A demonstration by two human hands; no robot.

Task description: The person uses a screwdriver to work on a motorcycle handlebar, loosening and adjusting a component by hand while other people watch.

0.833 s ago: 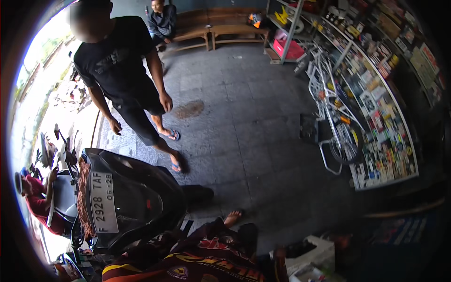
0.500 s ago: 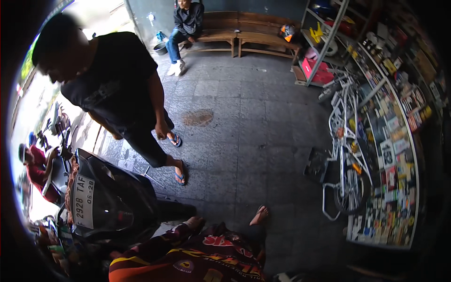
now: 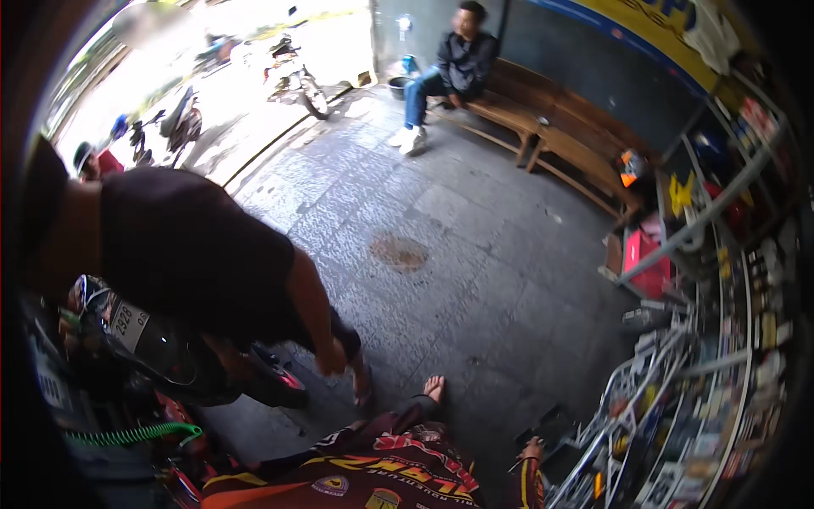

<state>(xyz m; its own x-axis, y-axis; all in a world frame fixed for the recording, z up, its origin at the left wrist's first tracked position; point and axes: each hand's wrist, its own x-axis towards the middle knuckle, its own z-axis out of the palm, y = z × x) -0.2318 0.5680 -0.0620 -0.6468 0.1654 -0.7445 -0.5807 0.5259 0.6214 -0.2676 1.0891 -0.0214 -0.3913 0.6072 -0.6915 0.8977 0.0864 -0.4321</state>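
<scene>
My right hand [image 3: 532, 450] shows at the lower right, just beyond the cuff of my dark maroon and yellow sleeve. Its fingers look closed, and a thin light sliver sticks out beside them, too small to name. Close to that hand are a black tray [image 3: 555, 424] on the floor and a silver motorcycle frame [image 3: 627, 399]. My left hand is out of sight; only the sleeve on that side shows. At the left stands a black scooter [image 3: 170, 356] with a plate on its tail, partly hidden by a person in a black shirt [image 3: 199, 246].
A coiled green hose [image 3: 136, 435] runs at the lower left. Beyond the dark tiled floor [image 3: 475, 297], a person [image 3: 466, 64] sits on a wooden bench [image 3: 509, 114]. Shelves with a red box [image 3: 646, 261] and a glass display case [image 3: 721, 407] line the right. Motorcycles [image 3: 297, 81] stand outside.
My view has swung, showing more of the doorway and bench. My right hand has come into view, while my left hand no longer shows. The standing person has come nearer, beside the scooter.
</scene>
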